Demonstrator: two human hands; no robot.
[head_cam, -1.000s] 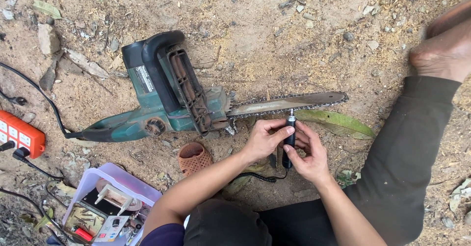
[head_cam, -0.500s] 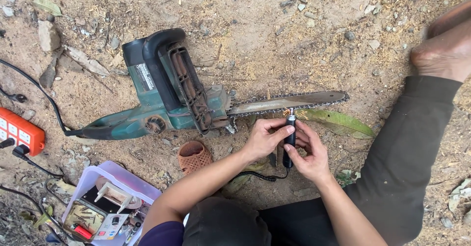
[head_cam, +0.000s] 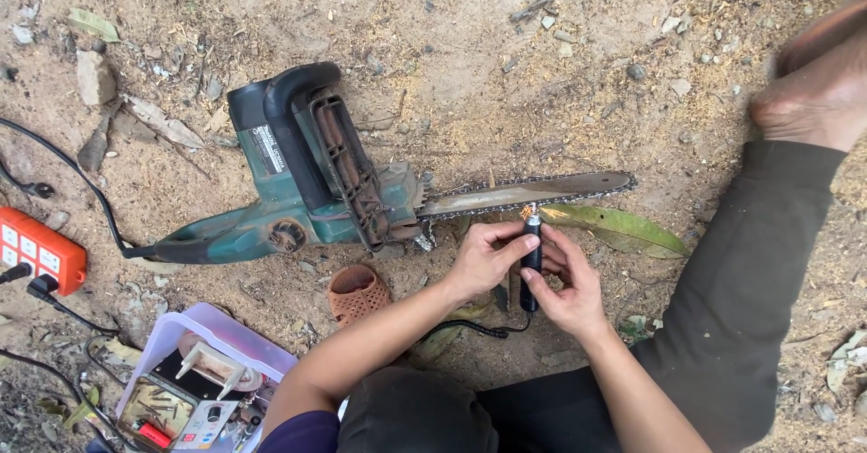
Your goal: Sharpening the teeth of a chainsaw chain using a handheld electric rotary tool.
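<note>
Two hands meet at the middle of my view, both wrapped around a slim black rotary tool (head_cam: pixel 531 261). My left hand (head_cam: pixel 483 261) curls its fingers around the tool's upper body from the left; my right hand (head_cam: pixel 567 292) cups it from the right and below, fingers pressed together around the barrel. The tool stands nearly upright in the picture, its tip touching the lower edge of the chain on the guide bar (head_cam: pixel 528 193), where I see a small orange glint. A thin black cord (head_cam: pixel 470 328) runs off the tool's near end towards me.

The green chainsaw (head_cam: pixel 302 177) lies on its side on the sandy ground (head_cam: pixel 506 65), bar pointing right, over a long green leaf (head_cam: pixel 623 229). Near my left forearm sits a small brown perforated cup (head_cam: pixel 357 292). At the near left is a lilac plastic box (head_cam: pixel 203 381) of small parts, and at the far left edge an orange power strip (head_cam: pixel 38 249).
</note>
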